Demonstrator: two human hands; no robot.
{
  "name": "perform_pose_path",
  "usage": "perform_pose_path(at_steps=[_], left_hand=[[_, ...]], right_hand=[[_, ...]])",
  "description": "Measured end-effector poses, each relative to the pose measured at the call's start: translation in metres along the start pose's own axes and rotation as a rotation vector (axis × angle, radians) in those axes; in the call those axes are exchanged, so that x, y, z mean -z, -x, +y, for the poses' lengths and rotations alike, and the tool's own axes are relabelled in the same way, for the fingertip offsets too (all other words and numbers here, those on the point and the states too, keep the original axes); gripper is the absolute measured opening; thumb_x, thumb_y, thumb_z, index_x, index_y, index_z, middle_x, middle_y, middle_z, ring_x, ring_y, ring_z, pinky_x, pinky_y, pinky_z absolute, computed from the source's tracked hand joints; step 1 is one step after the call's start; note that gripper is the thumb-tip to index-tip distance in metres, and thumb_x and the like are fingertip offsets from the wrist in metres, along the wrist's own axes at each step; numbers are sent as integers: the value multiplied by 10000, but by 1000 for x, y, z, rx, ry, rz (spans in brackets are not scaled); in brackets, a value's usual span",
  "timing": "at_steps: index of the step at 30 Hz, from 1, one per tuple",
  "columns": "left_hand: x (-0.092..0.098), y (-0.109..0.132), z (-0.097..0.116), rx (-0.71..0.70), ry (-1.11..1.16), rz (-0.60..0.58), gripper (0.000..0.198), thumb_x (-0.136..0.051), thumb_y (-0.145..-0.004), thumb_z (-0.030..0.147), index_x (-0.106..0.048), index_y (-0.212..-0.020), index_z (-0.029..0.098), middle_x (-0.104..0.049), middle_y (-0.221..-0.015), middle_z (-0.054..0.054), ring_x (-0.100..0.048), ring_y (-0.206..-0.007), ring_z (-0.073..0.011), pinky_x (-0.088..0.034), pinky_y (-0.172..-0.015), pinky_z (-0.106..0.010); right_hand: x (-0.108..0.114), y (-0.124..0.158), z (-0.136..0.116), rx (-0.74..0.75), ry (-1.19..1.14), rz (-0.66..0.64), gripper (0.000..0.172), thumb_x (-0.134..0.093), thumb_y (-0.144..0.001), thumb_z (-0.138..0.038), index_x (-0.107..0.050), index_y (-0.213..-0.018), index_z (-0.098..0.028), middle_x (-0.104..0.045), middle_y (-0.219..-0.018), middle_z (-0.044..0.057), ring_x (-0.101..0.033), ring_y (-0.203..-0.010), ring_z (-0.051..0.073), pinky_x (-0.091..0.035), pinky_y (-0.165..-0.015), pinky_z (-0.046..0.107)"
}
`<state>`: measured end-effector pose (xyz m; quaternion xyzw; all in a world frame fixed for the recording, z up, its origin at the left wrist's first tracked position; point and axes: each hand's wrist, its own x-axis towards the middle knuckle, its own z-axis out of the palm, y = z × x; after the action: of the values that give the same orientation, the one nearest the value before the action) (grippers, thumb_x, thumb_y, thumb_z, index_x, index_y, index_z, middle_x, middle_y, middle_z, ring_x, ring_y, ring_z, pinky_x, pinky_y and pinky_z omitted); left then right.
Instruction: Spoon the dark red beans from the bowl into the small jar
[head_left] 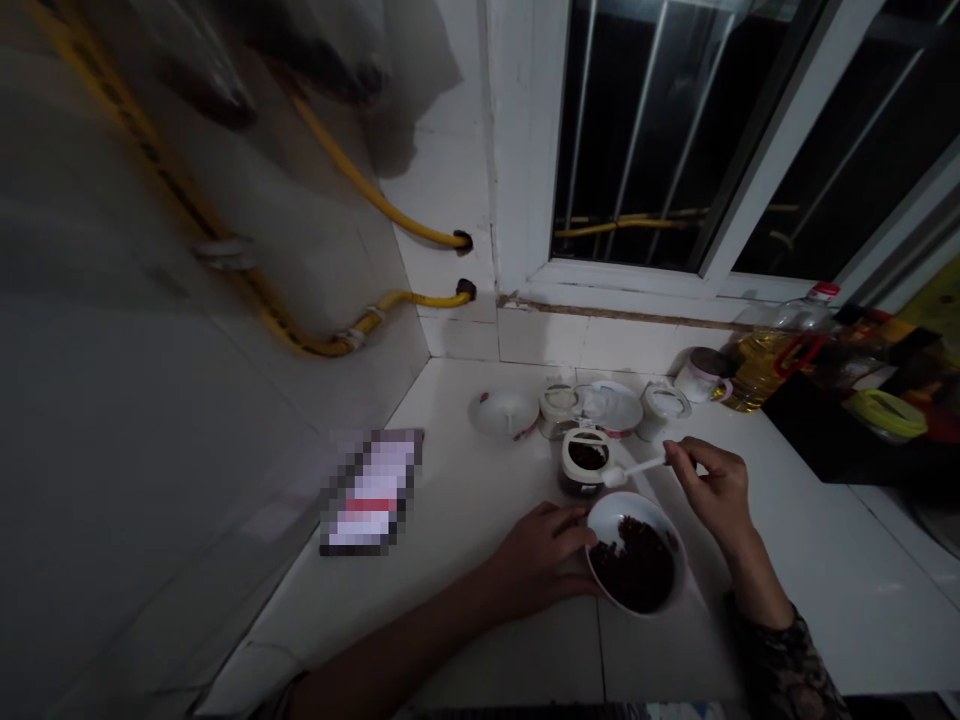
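Note:
My left hand (546, 558) grips the left rim of a white bowl (676, 570), its thumb and fingers closed round the edge. Dark reddish-brown flakes (637, 572) cover much of the bowl's inside. Between the fingertips of my right hand (709, 485) is the handle of a small white spoon (637, 468). The spoon's head is over the right edge of an open seasoning jar (585, 462), just above the bowl; whether they touch I cannot tell. Dark contents show inside that jar.
Behind stand a white dish (504, 412), two more seasoning jars (559, 408) (663, 408), a white plate (619, 408) and a dark-lidded jar (706, 374). An oil bottle (757, 365) and a black box (802, 425) are at right. A phone (373, 490) lies left, near the wall.

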<state>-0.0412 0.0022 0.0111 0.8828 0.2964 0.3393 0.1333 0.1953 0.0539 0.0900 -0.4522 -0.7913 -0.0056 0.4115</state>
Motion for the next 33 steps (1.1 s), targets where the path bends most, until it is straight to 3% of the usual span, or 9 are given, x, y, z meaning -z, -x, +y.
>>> perform_pose_path(at_steps=[2, 5, 9, 14, 17, 23, 33], left_hand=[[0, 1, -1, -6, -3, 1, 440, -589, -821, 575, -563, -1032, 191, -612, -1201, -114, -610, -1040, -214, -469, -830, -323], [-1, 1, -2, -10, -13, -6, 441, -594, -820, 573, -562, -1044, 194, -612, -1206, -112, -606, -1053, -213, -467, -837, -320], [-3, 1, -2, -13, -8, 3, 443, -575, -829, 582, -558, -1052, 199, -614, -1205, -111, -610, -1051, -210, -464, -832, -320], [-2, 0, -2, -6, -6, 0, 429, -554, -838, 588, -558, -1010, 195, -618, -1198, -108, -612, -1045, -210, -469, -817, -323], [-1, -1, -1, -1, -6, -17, 418, -550, -848, 576, -558, -1022, 196, -614, -1202, -111, -605, -1059, -209, -469, -830, -329], [1, 0, 0, 6, -14, -29, 428, -547, -848, 574, -573, -1033, 190, -613, -1196, -120, -601, -1067, -222, -476, -843, -338], [1, 0, 0, 15, -17, -35, 435, -556, -841, 576, -580, -1050, 194, -621, -1195, -114, -611, -1047, -225, -475, -844, -338]], right_hand=[[3, 3, 4, -47, -73, -194, 489, -428, -932, -444, -538, -543, -168, -494, -489, -5, -440, -456, 98, -342, -483, 218], [1, 8, 6, 12, -6, -418, 509, -386, -949, -446, -577, -575, -157, -541, -516, 9, -468, -471, 99, -333, -511, 219], [-4, 12, -2, 82, 140, -544, 485, -350, -971, -410, -650, -685, -159, -645, -610, 58, -558, -537, 132, -322, -548, 243], [-7, 15, -13, 27, 20, -735, 463, -371, -958, -454, -708, -790, -185, -693, -685, 65, -598, -593, 147, -334, -559, 236], [-9, 16, -9, -75, -82, -756, 477, -389, -942, -478, -681, -727, -169, -620, -601, 22, -535, -556, 123, -321, -535, 221], [-9, 14, 7, -270, -266, -689, 537, -434, -876, -568, -456, -528, -159, -327, -510, -44, -297, -492, 79, -248, -463, 210], [-9, 14, 13, -406, -359, -602, 495, -477, -839, -560, -484, -548, -160, -343, -515, -44, -299, -501, 84, -261, -470, 217]])
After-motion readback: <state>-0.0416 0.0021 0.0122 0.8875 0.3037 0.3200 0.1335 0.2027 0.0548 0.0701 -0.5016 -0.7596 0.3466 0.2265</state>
